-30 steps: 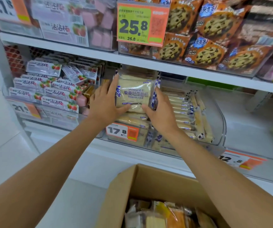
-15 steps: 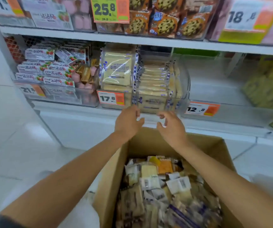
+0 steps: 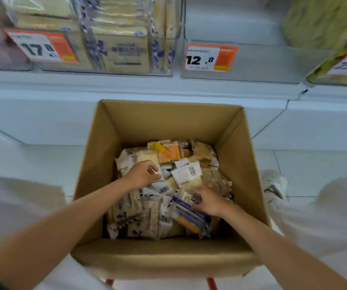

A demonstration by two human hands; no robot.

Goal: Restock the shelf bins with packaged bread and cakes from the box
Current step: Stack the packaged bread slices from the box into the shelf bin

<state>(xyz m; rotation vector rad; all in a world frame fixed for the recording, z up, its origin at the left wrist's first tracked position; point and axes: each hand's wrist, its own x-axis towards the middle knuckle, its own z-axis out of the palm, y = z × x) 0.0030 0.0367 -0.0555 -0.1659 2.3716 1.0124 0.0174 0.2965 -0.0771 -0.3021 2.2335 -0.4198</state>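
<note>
Bread packs (image 3: 189,174) are lying heaped in the box (image 3: 168,122). Fingers (image 3: 150,164) of the left hand (image 3: 142,174) are curling, seemingly pinching a white wrapper (image 3: 165,174). The right hand (image 3: 208,200) is gripping a purple-edged pack (image 3: 189,214), probably to pull it free. Box walls are standing tall around both wrists, so straight up is looking like the open way to the shelf bins (image 3: 241,59).

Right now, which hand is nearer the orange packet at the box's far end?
Left. The left hand is just short of the orange packet, slightly leftward; the right hand is farther off, near the right wall of the box.
</note>
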